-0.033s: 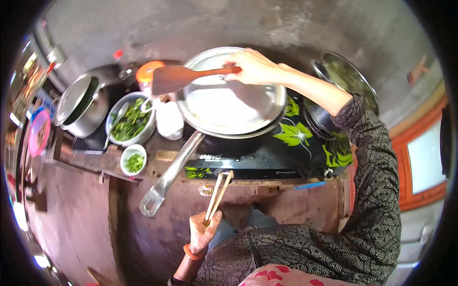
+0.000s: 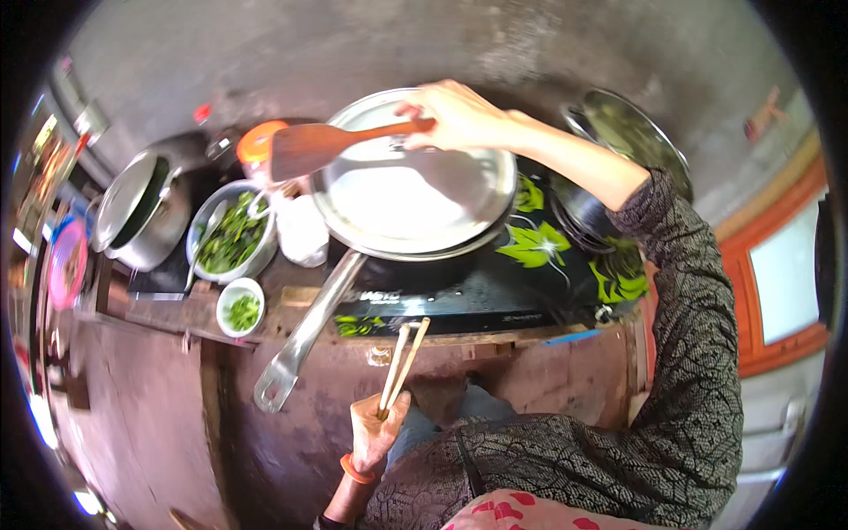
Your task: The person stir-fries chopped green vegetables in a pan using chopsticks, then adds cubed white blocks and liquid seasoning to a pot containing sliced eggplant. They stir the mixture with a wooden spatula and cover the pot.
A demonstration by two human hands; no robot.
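My right hand (image 2: 455, 115) grips a flat wooden spatula (image 2: 322, 146) by its handle, over the round, shiny steel lid (image 2: 415, 190) covering the pan. My left hand (image 2: 375, 428) pinches slim wooden chopsticks (image 2: 402, 362) low, near my lap.

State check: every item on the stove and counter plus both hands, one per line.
Pan: on the stove, covered by a lid.
Lid: flat on the pan.
Spatula: held in the air above the lid's left edge.
Right hand: gripping the spatula.
Left hand: gripping chopsticks.
Pot: its lid ajar.
Steel bowl: holds greens.
White bowl: holds chopped greens.
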